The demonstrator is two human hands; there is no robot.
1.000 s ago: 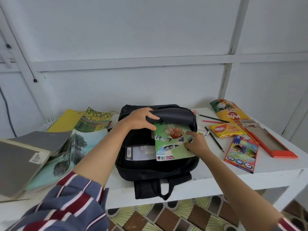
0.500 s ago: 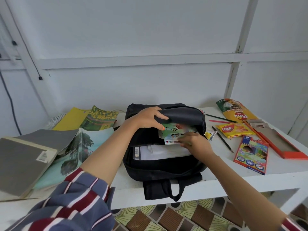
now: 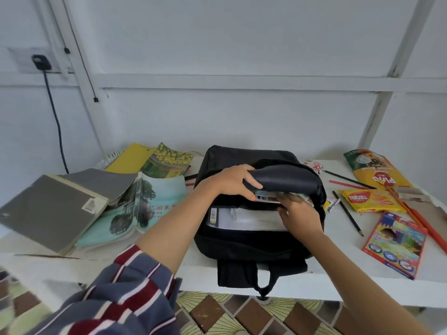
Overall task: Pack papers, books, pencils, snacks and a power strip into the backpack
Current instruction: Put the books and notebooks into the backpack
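Out on the left, a grey book (image 3: 48, 209) sprawls open over a teal book (image 3: 150, 209), with a yellow folder (image 3: 128, 157) and a flowered book (image 3: 169, 163) behind them, all unpacked on the table (image 3: 362, 281). Centre now: the backpack (image 3: 242, 243) lies flat, mouth toward us, and the left hand (image 3: 232, 180) grips the flap (image 3: 283, 181), fingers curled over its edge, lifting it to hold the mouth open. Under that flap a bright booklet (image 3: 266, 196) is nearly all the way in, just its near edge showing above the white papers (image 3: 242, 217) inside. The right hand (image 3: 300, 213) is on that edge, fingers over it and thumb below, a pinch by the look of it. Here's the danger: the booklet looks thin and floppy, so a hard shove could buckle it or jam a corner against the papers, and a flap dropped early lands on those fingers. Further right, loose pencils (image 3: 348, 213), a wafer packet (image 3: 370, 200), a snack bag (image 3: 375, 170) and a box of coloured pencils (image 3: 396, 243) lie near the table's edge, where a careless elbow could sweep the box off.
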